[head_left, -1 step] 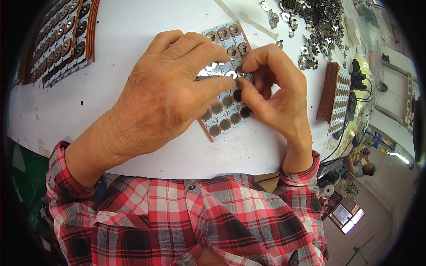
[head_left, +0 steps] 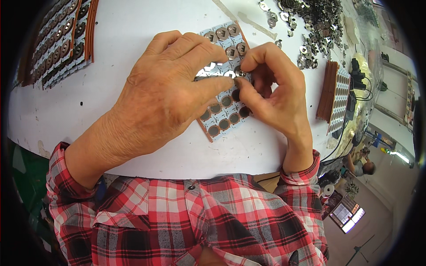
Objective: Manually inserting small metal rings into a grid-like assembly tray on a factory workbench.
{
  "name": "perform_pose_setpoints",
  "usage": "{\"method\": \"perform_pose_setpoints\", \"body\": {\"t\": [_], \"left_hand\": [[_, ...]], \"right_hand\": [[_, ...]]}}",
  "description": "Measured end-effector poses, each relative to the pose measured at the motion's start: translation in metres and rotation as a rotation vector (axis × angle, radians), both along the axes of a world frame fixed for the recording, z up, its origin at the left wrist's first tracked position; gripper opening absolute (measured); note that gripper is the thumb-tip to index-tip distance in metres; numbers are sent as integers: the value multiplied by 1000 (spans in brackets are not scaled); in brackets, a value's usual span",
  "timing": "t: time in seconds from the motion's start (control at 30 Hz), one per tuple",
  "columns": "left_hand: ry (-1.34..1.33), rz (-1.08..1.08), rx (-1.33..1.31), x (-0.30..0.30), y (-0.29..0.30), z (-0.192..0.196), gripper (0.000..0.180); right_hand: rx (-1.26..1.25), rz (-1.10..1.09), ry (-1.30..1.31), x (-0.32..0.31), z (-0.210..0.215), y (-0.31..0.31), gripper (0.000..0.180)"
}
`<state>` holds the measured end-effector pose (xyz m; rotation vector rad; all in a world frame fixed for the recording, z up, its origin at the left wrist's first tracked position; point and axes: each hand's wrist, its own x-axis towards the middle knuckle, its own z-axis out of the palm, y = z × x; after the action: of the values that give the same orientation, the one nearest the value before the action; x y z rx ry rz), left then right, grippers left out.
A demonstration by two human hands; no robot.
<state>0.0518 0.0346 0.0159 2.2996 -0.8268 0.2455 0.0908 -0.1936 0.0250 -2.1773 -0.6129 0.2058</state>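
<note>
A pale blue circuit board panel [head_left: 228,126] with brown edges lies on the white table under both my hands. Round metal clips [head_left: 222,33] sit on its far rows, while the nearer rows show bare dark round pads [head_left: 214,130]. My left hand [head_left: 166,88] rests across the panel's left side, fingers stretched, its thumb tip beside a shiny clip and hiding part of the middle rows. At the panel's right edge, my right hand [head_left: 277,91] pinches a small round metal clip [head_left: 240,71] between thumb and forefinger; its other fingers are curled.
A heap of loose metal clips [head_left: 317,22] spreads over the table's far right. Stacked panels stand at the right [head_left: 333,95], and more panels filled with round parts [head_left: 60,42] stand at the far left. Black cables [head_left: 361,91] lie beyond the right stack. Another person [head_left: 361,165] is in the background.
</note>
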Motion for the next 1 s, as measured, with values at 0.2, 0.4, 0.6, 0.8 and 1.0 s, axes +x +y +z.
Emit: {"method": "perform_pose_setpoints", "body": {"t": [0.2,0.4,0.6,0.8,1.0], "left_hand": [[-6,-4,7,0,0,-2,39],[-4,-6,8,0,-1,-1,40],[-18,-12,11,1,0,-2,40],[8,-12,1,-1,-1,-1,40],[-27,-1,-3,0,-2,-4,43]], "right_hand": [[-39,22,-1,6,2,1,23],[-41,-39,3,0,4,4,24],[-66,-42,13,2,3,5,23],[-76,-25,29,3,6,1,25],[-71,127,-221,4,1,-6,29]]}}
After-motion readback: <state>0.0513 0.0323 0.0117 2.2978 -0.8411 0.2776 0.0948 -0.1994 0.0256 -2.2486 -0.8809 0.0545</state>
